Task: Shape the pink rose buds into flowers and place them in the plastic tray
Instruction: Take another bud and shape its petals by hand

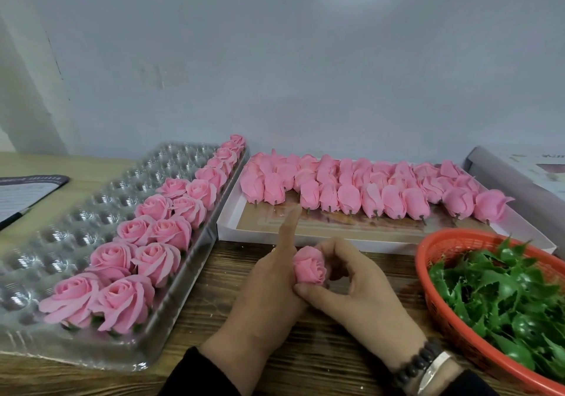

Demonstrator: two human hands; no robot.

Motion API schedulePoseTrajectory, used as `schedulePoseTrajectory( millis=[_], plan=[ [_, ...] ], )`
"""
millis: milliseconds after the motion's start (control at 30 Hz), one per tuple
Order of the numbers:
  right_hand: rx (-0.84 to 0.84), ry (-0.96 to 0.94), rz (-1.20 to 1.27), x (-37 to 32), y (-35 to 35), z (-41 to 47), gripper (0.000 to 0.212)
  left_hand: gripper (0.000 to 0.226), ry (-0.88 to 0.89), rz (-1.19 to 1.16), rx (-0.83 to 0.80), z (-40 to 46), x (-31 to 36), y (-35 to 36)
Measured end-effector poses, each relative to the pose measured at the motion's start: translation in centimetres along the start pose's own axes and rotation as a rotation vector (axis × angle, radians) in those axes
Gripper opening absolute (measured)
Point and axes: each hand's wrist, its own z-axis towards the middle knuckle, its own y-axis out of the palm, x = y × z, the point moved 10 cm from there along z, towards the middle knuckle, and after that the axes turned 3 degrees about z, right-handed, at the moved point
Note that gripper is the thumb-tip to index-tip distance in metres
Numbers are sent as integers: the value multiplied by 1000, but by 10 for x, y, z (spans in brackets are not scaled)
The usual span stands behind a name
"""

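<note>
At the far left edge of the wooden bench (214,313) lies a dark-bordered printed sheet (21,195). Next to it sits the clear plastic tray (76,227), angled away from the viewer; its left pockets hold nothing, while its right side carries two rows of opened pink roses (146,242) running from the near corner toward the wall.

In the middle, near the bench's front, both hands meet around a single pink rose bud (309,265). The left hand (269,291) cups it from the left with its index finger pointing straight up, and the right hand (363,285) curls round it from the right, thumb pressed under the bud. A dark beaded bracelet and a silver bangle (428,365) sit on the right wrist.

Behind the hands, a flat white box (232,227) holds rows of closed pink buds (367,187) lying on their sides, short stems pointing toward the viewer. At the right, an orange mesh basket (434,273) is filled with green plastic calyx leaves (501,294).
</note>
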Motion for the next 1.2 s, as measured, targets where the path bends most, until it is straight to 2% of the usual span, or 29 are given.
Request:
schedulePoseTrajectory(
  millis=[133,333,400,500,533,667,733,833,933,1033,1067,1100,1133,1200],
  plan=[
    [-66,-37,69,-7,7,0,27,97,-9,-18,-28,-1,-1,4],
    [-41,-121,22,-12,4,0,23,92,-125,-169,-27,0,-10,8],
    [-29,-155,-35,-15,3,1,21,74,-174,-281,-94,-1,-11,13],
    [-22,-210,-106,-22,5,0,13,25,-112,-334,-239,-3,5,18],
    [-10,-209,-110,-24,4,-1,15,18,-109,-366,-245,-3,8,18],
    [89,-113,76,-13,-4,1,43,15,-161,-529,-137,0,8,11],
    [100,-118,71,-12,-7,2,47,20,-153,-531,-115,-1,8,11],
    [32,-218,-95,-26,1,2,29,11,-104,-460,-97,0,10,9],
    [-20,-234,-98,-31,2,3,15,29,-128,-426,-74,2,2,8],
    [-73,-261,-175,-35,-2,5,8,60,-202,-535,-228,0,-9,22],
    [-96,-272,-197,-37,-1,5,5,58,-187,-534,-298,-1,-6,27],
    [-116,-280,-217,-39,1,5,3,45,-148,-496,-339,-2,-4,29],
    [-136,-280,-221,-40,3,4,4,29,-121,-449,-357,-3,-1,30],
    [-156,-253,-135,-40,6,2,6,22,-123,-396,-330,-3,0,29]
  ],
)
